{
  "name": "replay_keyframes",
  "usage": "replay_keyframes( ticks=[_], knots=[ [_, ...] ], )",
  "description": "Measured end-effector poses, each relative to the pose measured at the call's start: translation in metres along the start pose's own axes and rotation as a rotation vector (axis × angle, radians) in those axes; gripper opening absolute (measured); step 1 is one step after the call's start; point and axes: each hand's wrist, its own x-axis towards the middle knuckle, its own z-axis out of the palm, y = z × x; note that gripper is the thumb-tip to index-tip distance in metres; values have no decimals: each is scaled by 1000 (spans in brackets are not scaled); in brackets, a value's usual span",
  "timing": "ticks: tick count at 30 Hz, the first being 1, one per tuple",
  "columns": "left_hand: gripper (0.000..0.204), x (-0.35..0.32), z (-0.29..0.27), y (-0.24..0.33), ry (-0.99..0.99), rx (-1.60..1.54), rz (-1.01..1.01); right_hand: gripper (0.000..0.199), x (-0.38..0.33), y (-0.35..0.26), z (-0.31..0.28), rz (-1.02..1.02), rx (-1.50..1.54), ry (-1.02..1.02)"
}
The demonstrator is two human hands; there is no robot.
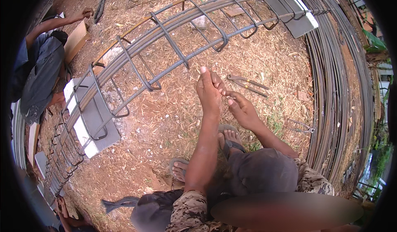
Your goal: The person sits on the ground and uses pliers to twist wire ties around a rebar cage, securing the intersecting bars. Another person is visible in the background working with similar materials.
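My left hand (pixel 210 90) is closed, fingers curled and thumb pointing up, in front of the near bar of a steel rebar cage (pixel 165 39). Close beside it, my right hand (pixel 245 111) pinches with thumb and fingertips. The fingertips of both hands almost meet; whatever thin piece lies between them is too small to make out. On the straw-strewn ground just beyond my right hand lies a pair of pincers (pixel 250 85) with its handles apart. A second pair of pincers (pixel 302 126) rests farther right.
Pale grey blocks (pixel 108 136) (pixel 304 25) support the cage. Long steel bars (pixel 335 99) are piled along the right. A bundle of dark tie wire (pixel 120 204) lies by my left knee. One co-worker (pixel 39 75) sits at the far left; another person's hands (pixel 62 207) touch the cage's lower-left end.
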Motion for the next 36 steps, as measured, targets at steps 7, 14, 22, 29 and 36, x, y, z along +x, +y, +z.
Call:
replay_keyframes(
  ticks=[7,14,22,29,36],
  knots=[
    [31,26,-13,69,41,-31,462,29,-30,38,10,-167,-253,-4],
    [34,14,-6,69,60,-129,315,29,-23,29,11,-70,-66,-108],
    [36,11,-20,95,215,-116,398,26,-22,-82,25,-557,-853,-384],
    [41,-31,1,102,-331,-449,188,23,17,-145,13,-422,-1218,-39],
    [42,-25,1,116,-467,-541,89,29,7,-170,15,-705,-1014,-192]
  ],
)
